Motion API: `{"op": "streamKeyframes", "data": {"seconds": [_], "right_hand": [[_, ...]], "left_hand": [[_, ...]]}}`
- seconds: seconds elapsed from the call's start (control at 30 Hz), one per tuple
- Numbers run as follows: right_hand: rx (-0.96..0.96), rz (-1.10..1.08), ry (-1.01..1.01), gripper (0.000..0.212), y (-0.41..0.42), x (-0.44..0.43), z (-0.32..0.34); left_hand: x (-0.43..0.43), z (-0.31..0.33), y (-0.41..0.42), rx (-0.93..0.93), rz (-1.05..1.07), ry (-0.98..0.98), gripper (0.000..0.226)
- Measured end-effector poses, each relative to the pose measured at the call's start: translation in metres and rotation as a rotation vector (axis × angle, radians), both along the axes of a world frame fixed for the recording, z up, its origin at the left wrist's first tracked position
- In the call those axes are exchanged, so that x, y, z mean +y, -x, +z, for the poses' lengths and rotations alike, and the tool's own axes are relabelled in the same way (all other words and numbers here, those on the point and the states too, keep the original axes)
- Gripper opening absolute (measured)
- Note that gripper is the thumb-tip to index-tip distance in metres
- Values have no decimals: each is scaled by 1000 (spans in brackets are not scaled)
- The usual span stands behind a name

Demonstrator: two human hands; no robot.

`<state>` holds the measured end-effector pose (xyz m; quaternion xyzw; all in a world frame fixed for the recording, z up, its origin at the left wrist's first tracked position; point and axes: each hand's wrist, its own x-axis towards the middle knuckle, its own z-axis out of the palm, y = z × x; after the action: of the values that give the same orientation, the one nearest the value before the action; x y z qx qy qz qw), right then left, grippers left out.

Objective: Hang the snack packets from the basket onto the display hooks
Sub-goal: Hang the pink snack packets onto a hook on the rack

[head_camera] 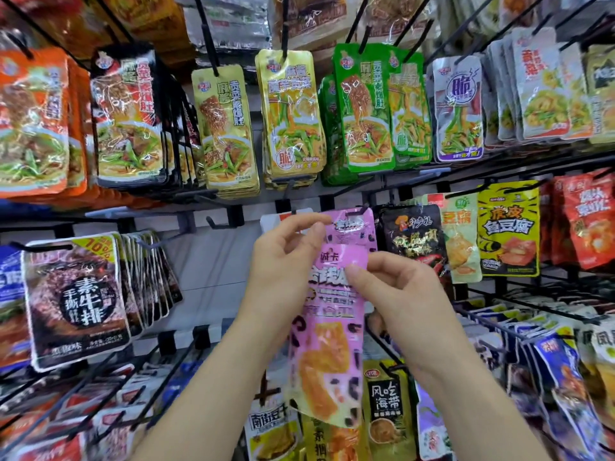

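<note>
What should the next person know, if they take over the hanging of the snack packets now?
Left hand pinches the top of the rear pink foil snack packet, right at a black wire hook; threaded or not, I cannot tell.
Right hand pinches the front pink foil snack packet near its top.
Neither is clearly hung yet.
To do: hang both. The basket is out of view.

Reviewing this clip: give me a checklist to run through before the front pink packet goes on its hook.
1. Right hand pinches the front pink plastic snack packet: ok.
2. Left hand pinches the top of the rear pink packet: ok.
3. Front packet's top raised to the black wire hook: not ok, it sits lower.
4. Rear packet threaded on that hook: cannot tell.
</note>
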<state>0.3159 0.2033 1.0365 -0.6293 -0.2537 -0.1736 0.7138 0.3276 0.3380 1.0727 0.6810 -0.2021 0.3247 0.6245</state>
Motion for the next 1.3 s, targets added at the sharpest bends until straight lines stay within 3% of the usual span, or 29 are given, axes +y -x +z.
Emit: {"op": "streamKeyframes", "data": {"seconds": [0.07, 0.13, 0.37, 0.47, 0.6, 0.7, 0.8, 0.9, 1.3], "right_hand": [[-3, -2, -70, 16, 3, -1, 3], [-17, 13, -75, 12, 5, -2, 3], [158, 222, -193, 6, 4, -3, 5], [210, 285, -218, 17, -5, -3, 3], [213, 257, -313, 9, -16, -10, 0], [43, 16, -254, 12, -22, -15, 0], [-239, -313, -83, 19, -26, -17, 10], [-383, -489, 10, 20, -34, -17, 24], [-345, -646, 250, 31, -44, -19, 40]], "left_hand": [[2, -1, 9, 150, -243, 188, 14], [6, -4, 12, 212, -335, 247, 10], [6, -6, 11, 264, -431, 355, 14], [0, -8, 11, 258, -439, 393, 13], [-1, -8, 14, 128, -175, -1, 14], [-5, -6, 11, 27, -18, -256, 25], [-14, 2, 3, -98, 106, -314, 32], [-23, 14, -3, -171, 156, -333, 32], [-27, 24, -19, -175, 309, -562, 39]]}}
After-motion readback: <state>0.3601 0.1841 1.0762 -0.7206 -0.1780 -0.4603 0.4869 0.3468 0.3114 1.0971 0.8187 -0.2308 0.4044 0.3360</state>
